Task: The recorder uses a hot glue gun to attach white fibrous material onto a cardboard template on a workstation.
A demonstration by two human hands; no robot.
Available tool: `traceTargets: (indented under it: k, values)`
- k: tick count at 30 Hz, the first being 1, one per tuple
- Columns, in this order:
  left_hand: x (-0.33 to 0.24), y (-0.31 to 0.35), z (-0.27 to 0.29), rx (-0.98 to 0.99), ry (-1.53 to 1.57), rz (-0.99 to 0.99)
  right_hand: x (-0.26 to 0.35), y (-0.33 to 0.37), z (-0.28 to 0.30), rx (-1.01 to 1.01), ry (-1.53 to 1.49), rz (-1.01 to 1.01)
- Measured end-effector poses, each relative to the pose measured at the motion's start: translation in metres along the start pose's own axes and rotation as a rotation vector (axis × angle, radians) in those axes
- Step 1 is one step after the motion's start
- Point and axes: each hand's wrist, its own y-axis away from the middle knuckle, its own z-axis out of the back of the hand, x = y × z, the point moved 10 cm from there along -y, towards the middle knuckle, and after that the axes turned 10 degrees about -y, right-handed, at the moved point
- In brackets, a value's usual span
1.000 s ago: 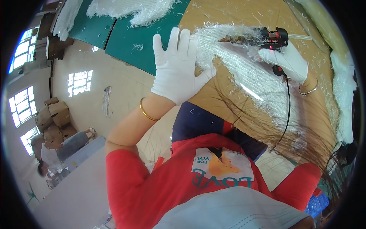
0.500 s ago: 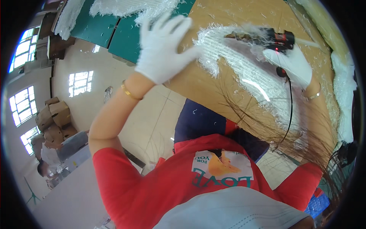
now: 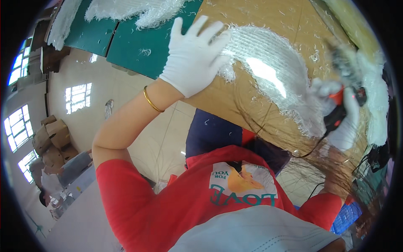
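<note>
Nearest the camera is the wearer's red shirt (image 3: 134,201), with a blue plastic basket (image 3: 347,216) low at the right. The white-gloved left hand (image 3: 195,59) is spread, fingers apart and gripping nothing, above the near edge of a cardboard sheet (image 3: 235,94); its fingertips are at the left end of a white fringed fabric piece (image 3: 275,48), and whether they press on it cannot be told. A gold bangle (image 3: 151,98) is on that wrist. The gloved right hand (image 3: 346,126) is closed around a corded hand tool (image 3: 333,119), black with red parts, its far end blurred by motion. The fabric piece lies on the cardboard between the two hands, with its right end just beside the tool. Loose threads are scattered on the sheet. Beyond it, a green tabletop (image 3: 147,38) bears a second fringed piece (image 3: 126,7). Farther off at the left, cardboard boxes (image 3: 58,130) stand in a pile behind another person (image 3: 77,164), below bright windows (image 3: 19,126).
</note>
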Motion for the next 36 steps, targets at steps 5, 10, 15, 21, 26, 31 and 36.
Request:
traceTargets:
  k: [5,10,15,21,26,31,36]
  values:
    - [0.023,-0.013,-0.004,0.013,0.11,0.111,-0.048,0.02,0.012,-0.283,0.021,-0.218]
    - [-0.005,-0.014,0.021,-0.131,-0.098,-0.102,-0.051,-0.001,-0.005,-0.198,0.378,-0.218]
    - [0.005,0.007,0.007,-0.06,0.418,-0.051,-0.065,-0.019,-0.023,-0.145,0.844,-0.365]
    - [0.036,0.049,0.031,-0.174,0.843,0.122,-0.067,-0.016,-0.037,-0.085,0.98,-0.424]
    - [-0.021,0.055,0.031,-0.158,0.378,0.063,-0.081,-0.035,-0.056,0.188,1.114,-0.378]
    - [-0.017,0.065,0.019,-0.168,0.376,0.124,-0.078,-0.043,-0.08,0.229,1.245,-0.3]
    - [-0.017,0.059,0.014,-0.145,0.413,0.118,-0.076,-0.042,-0.068,0.234,1.147,-0.277]
